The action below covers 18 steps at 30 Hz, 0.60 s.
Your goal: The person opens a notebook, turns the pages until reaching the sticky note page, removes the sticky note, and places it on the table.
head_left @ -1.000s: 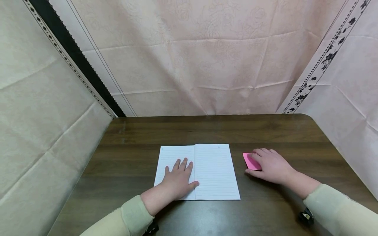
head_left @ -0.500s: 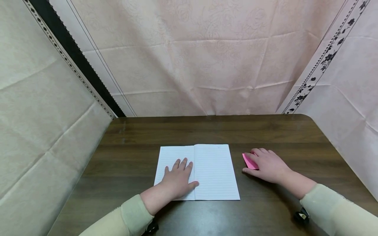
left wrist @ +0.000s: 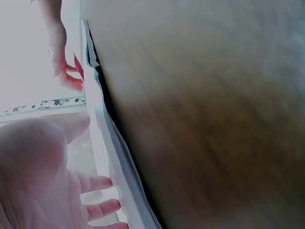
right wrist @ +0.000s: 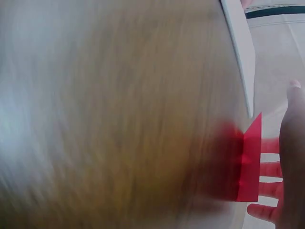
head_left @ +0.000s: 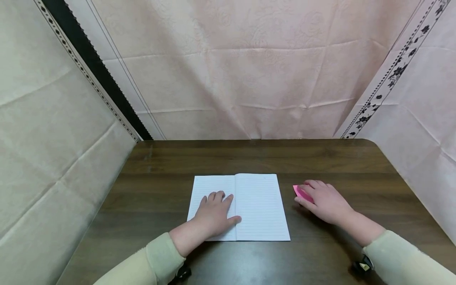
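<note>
An open lined notebook (head_left: 261, 206) lies on the brown wooden table. On its left page rests my left hand (head_left: 213, 217), fingers slightly bent and thumb reaching across the centre fold. To the notebook's right, my right hand (head_left: 327, 202) is over a pink paper square (head_left: 302, 192), like a sticky note, and covers most of it. In the right wrist view the pink paper (right wrist: 249, 162) shows a raised edge, with fingers (right wrist: 270, 170) on its far side and the thumb (right wrist: 295, 93) apart from it.
The wooden table (head_left: 249, 156) ends in front of a pale cloth backdrop (head_left: 267, 79). Light cloth also hangs at both sides. A dark wrist device (head_left: 364, 266) sits under the right sleeve.
My left fingers have bent a little more on the page. My right thumb has shifted up toward the fingers, covering more of the pink paper. The notebook stays in place.
</note>
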Available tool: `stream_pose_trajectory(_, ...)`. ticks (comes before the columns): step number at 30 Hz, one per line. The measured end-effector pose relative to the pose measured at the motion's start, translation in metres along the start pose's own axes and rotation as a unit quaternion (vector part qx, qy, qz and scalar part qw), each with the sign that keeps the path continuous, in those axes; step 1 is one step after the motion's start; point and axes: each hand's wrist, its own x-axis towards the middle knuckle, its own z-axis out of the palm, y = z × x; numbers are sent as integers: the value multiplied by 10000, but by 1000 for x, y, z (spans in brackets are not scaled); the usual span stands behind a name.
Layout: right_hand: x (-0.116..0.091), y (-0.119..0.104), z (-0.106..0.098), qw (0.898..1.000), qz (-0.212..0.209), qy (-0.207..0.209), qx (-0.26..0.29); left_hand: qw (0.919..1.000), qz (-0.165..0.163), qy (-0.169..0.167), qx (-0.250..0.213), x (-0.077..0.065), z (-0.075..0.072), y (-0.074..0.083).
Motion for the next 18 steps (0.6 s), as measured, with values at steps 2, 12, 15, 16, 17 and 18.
stream_pose_trajectory(2, -2, -2, -1, 9998, 0, 134, 133, 10000, -5, 16, -92, 0, -2, 0)
stream_pose_trajectory(12, -20, -16, -5, 9972, -509, 521, 172, 9992, 224, 326, -6, -6, -3, -12)
stream_pose_trajectory(15, -24, -19, -6, 9960, -674, 585, 90, 9987, 266, 444, -5, -11, -5, -16)
stream_pose_trajectory(16, -25, -19, -7, 9956, -717, 602, 39, 9985, 268, 472, 17, -13, -5, -18)
stream_pose_trajectory(17, -27, -20, -7, 9952, -766, 608, -18, 9984, 271, 501, 49, -15, -6, -19)
stream_pose_trajectory(18, -28, -21, -8, 9945, -833, 625, -86, 9982, 272, 521, 83, -17, -6, -20)
